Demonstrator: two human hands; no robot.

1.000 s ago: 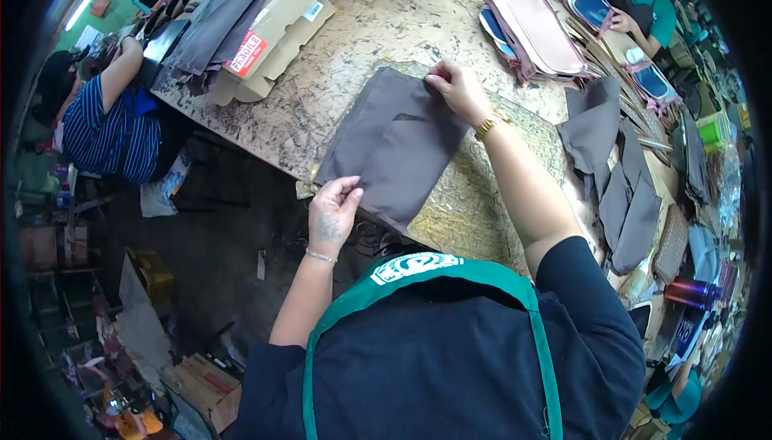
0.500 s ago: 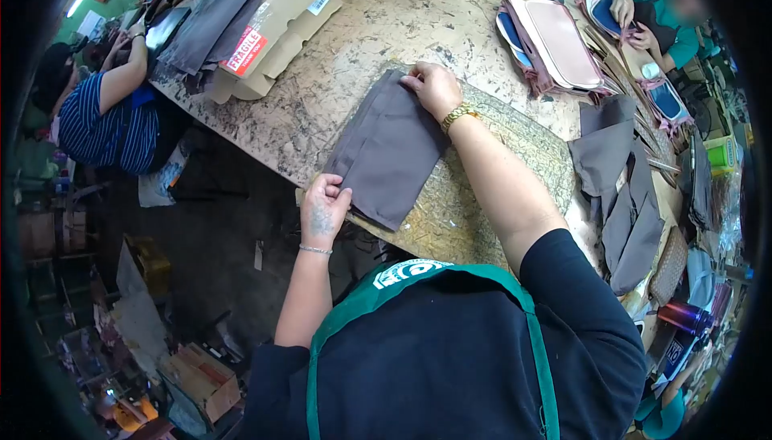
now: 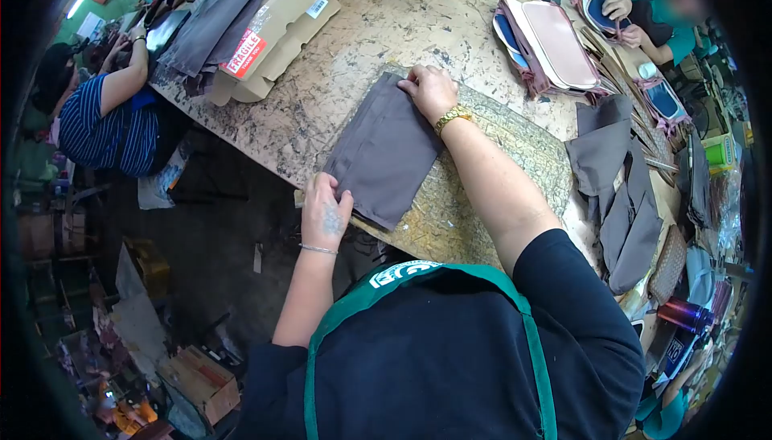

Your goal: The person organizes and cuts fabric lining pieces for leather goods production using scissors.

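Observation:
A folded piece of dark grey fabric [image 3: 390, 154] lies slanted on a worn, mottled board [image 3: 490, 150]. At its far corner, my right hand [image 3: 433, 92], with a gold watch on the wrist, has thumb and bent fingers closed on the edge. My left hand [image 3: 325, 211] grips the near left edge, thumb on top and fingertips partly hidden at the rim. A folded strip or seam runs along the fabric's left side between both hands.
Dark fabric pieces lie on a cardboard box [image 3: 277, 38] at far left. More grey fabric [image 3: 615, 191] hangs in folds at right. Pink pouches [image 3: 555, 46] lie beyond. Co-workers sit at left [image 3: 108, 126] and far right [image 3: 655, 22]. The table edge [image 3: 241, 150] slants across.
My right hand has shifted very slightly left along the far edge of the fabric. My left hand stays at the near left edge, its fingers slightly straighter.

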